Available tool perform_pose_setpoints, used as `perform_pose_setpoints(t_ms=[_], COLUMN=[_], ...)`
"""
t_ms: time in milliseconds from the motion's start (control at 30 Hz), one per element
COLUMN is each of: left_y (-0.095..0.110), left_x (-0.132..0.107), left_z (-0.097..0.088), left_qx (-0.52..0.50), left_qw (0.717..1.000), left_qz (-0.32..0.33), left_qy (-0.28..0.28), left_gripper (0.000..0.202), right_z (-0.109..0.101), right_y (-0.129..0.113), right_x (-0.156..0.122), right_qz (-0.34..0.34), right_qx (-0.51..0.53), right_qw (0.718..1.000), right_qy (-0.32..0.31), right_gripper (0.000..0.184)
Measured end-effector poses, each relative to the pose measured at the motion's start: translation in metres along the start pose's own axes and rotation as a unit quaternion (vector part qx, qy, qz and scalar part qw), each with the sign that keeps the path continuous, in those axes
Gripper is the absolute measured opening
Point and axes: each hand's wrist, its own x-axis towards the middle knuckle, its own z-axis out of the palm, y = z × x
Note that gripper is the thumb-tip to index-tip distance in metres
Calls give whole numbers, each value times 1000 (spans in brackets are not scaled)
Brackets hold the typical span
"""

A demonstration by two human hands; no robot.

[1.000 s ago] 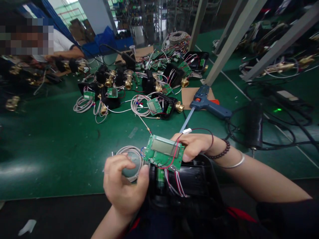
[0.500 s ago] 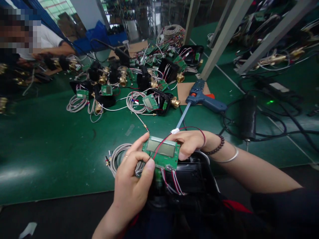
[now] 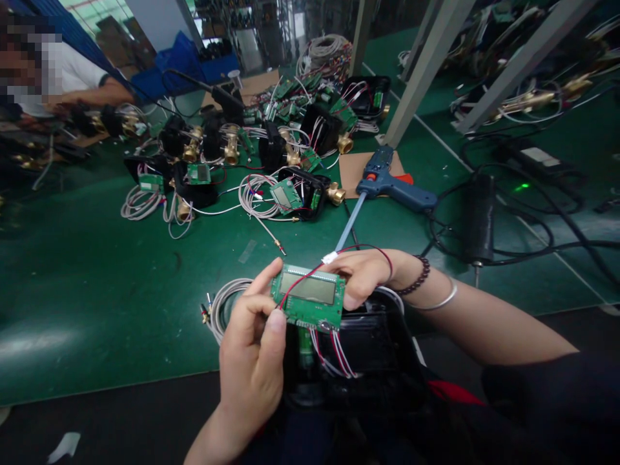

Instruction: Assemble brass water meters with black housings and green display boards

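Observation:
A green circuit board with a grey display [image 3: 310, 287] is held tilted between both hands. My left hand [image 3: 254, 349] is closed on its left edge, thumb and finger pinching near a red wire [image 3: 303, 278]. On the right edge, my right hand [image 3: 365, 274] grips the board with the thumb in front, its other fingers partly hidden behind. The red and black wire pair loops over the board to a small white connector [image 3: 330, 258] by the right hand. Below, white and red wires [image 3: 339, 355] run from the board into an open black housing [image 3: 372, 342].
A blue glue gun [image 3: 392, 187] lies on cardboard beyond my right hand. A coiled grey cable [image 3: 225, 303] rests left of the housing. Several housings with brass fittings [image 3: 231, 152] fill the bench's middle. Right are a black cylindrical tool [image 3: 478, 219] and cords; a co-worker sits far left.
The view has shifted slightly, so the bench items appear a little left and higher. Both hands keep their hold on the board, with little other movement.

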Motion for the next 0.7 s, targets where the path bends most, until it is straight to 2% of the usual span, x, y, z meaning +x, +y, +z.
perform_pose_setpoints(t_ms=[233, 367, 433, 500, 567, 633, 700], left_y=[-6, -19, -26, -28, -25, -20, -17], left_x=[4, 13, 14, 12, 9, 7, 7], left_z=[4, 6, 5, 4, 5, 8, 15], left_qx=[-8, 10, 48, 109, 168, 205, 223], left_qw=[1000, 1000, 999, 992, 979, 967, 960], left_qz=[-7, -23, -19, 13, 77, 138, 169], left_qy=[0, -12, 8, 58, 86, 60, 18], left_gripper=[15, 11, 3, 8, 7, 6, 6], right_z=[2, 3, 4, 6, 8, 10, 11], right_y=[0, 6, 11, 16, 20, 23, 25], right_x=[-2, -7, -10, -14, -17, -19, -20], right_qz=[-23, -5, -10, -20, -26, -35, -52], right_qx=[18, 37, 53, 68, 74, 65, 48], right_qw=[999, 996, 992, 984, 971, 957, 946], right_qy=[29, 78, 113, 166, 226, 281, 316], right_gripper=[26, 21, 24, 25, 24, 24, 26])
